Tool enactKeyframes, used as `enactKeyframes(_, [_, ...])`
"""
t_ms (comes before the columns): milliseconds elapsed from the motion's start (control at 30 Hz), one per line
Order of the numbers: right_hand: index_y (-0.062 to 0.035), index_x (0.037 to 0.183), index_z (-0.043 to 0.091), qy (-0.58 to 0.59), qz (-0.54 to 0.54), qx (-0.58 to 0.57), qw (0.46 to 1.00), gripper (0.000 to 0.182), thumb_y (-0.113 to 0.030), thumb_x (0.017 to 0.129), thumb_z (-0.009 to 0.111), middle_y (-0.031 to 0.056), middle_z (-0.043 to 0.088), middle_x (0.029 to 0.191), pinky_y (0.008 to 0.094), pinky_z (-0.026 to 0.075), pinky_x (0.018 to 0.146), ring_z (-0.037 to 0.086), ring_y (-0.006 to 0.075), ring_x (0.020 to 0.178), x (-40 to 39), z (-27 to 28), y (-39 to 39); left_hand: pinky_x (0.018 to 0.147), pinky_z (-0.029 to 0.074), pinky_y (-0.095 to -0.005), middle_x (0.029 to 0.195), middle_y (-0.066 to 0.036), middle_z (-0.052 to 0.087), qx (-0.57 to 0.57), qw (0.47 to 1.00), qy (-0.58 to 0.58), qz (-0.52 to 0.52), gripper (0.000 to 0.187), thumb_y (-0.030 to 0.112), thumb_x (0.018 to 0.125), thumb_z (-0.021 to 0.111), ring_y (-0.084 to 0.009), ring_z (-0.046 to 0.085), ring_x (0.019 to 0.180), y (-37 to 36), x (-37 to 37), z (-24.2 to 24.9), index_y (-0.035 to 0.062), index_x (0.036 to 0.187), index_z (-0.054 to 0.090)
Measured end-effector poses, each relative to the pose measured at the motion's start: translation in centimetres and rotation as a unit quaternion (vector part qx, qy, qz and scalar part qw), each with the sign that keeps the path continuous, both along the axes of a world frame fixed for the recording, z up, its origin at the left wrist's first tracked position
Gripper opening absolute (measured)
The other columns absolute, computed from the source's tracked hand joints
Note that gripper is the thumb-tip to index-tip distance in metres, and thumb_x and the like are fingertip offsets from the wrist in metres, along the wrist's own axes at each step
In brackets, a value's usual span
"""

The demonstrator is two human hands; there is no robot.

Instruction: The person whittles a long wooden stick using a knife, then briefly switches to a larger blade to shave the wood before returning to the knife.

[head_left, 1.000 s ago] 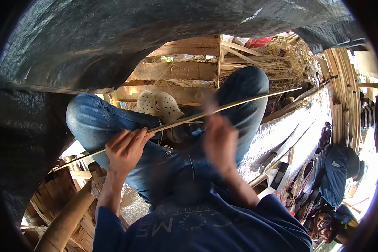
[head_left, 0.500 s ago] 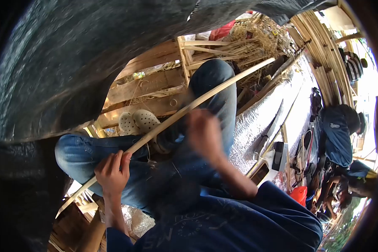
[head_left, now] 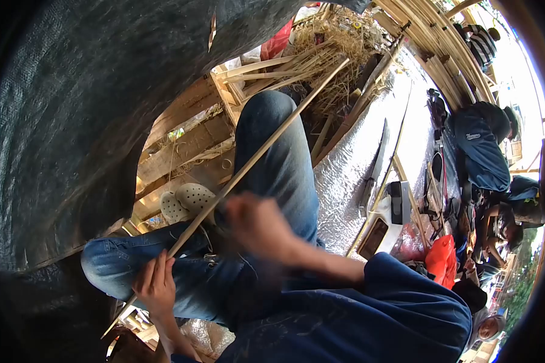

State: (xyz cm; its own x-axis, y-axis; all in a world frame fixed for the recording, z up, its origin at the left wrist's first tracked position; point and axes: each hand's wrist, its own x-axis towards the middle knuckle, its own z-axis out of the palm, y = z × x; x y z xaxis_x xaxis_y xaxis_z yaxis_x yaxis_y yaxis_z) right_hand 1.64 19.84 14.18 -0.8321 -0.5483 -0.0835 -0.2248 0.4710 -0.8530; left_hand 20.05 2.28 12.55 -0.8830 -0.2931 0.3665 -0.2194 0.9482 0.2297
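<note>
A long, thin bamboo strip point(head_left: 266, 145) slants across my lap, from my thigh at lower left up past my raised knee. My left hand point(head_left: 154, 284) is closed around its lower part, above the bent leg. My right hand point(head_left: 257, 224) is close beside the strip's middle, just right of it. It is smeared by motion, so its fingers and anything in them cannot be made out. A dark blur lies below it over my jeans point(head_left: 278, 145). Pale perforated clogs point(head_left: 194, 198) show behind the strip.
Bamboo strips and shavings point(head_left: 339, 45) are heaped ahead beside wooden planks point(head_left: 188, 145). A long blade point(head_left: 381, 157), a phone point(head_left: 375, 236) and a red bag point(head_left: 442, 260) lie on silvery sheeting point(head_left: 345, 206) at right. Black tarp point(head_left: 91, 121) hangs at left. Other people point(head_left: 499, 233) sit far right.
The bamboo strip has tilted more steeply, its far end shifting left. My right hand has moved down and left, still blurred. The left hand still grips the strip, slightly lower in view.
</note>
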Motion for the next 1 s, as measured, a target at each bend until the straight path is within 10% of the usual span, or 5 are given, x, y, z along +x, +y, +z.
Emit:
enactKeyframes(233, [0.0034,0.079,0.055,0.042,0.024,0.045,0.998,0.026,-0.017,0.093,0.048,0.0259,0.055,0.061,0.0488,0.045,0.059,0.056,0.0475,0.062,-0.3,0.0,-0.1,0.053,0.046,-0.0324,0.073,-0.007,0.063,-0.027,0.999,0.002,-0.016,0.017,0.019,0.082,0.069,-0.0231,0.061,0.061,-0.6,0.3,0.2,0.0041,0.09,0.068])
enactKeyframes(500, [-0.0045,0.081,0.06,-0.055,-0.036,0.087,0.994,0.032,-0.019,0.099,0.038,0.01,0.053,0.064,0.0309,0.043,0.047,0.053,0.0154,0.051,-3.7,0.1,1.7,0.052,0.044,-0.0325,0.071,-0.005,0.062,-0.016,1.0,-0.017,0.007,0.014,0.019,0.083,0.067,-0.0226,0.059,0.06,-0.9,0.7,0.4,0.0047,0.086,0.066])
enactKeyframes(567, [-0.0008,0.086,0.059,-0.015,0.165,-0.015,0.986,0.011,-0.011,0.086,0.056,0.0231,0.059,0.068,0.044,0.049,0.061,0.061,0.037,0.062,4.8,-3.4,-0.3,0.052,0.043,-0.033,0.071,-0.005,0.062,0.002,1.0,-0.001,-0.006,0.014,0.019,0.083,0.068,-0.0223,0.059,0.059,-0.7,0.5,0.6,0.0048,0.086,0.066])
enactKeyframes(900, [-0.0007,0.082,0.059,0.002,0.214,-0.05,0.976,0.019,-0.013,0.09,0.048,0.0193,0.059,0.072,0.0395,0.048,0.057,0.06,0.0328,0.064,4.2,-2.2,-0.9,0.05,0.044,-0.0305,0.068,-0.003,0.062,0.012,1.0,0.008,0.004,0.012,0.016,0.079,0.071,-0.0195,0.059,0.056,-0.6,-0.1,0.9,0.0055,0.084,0.067])
enactKeyframes(1000, [0.0001,0.08,0.057,0.051,0.014,-0.01,0.999,0.021,-0.015,0.092,0.049,0.0157,0.054,0.056,0.0375,0.047,0.052,0.058,0.0312,0.053,-0.8,-1.6,0.0,0.05,0.045,-0.0287,0.069,-0.002,0.063,-0.006,0.999,0.03,-0.027,0.012,0.014,0.076,0.073,-0.0187,0.06,0.057,-0.8,-0.1,1.4,0.0053,0.084,0.067])
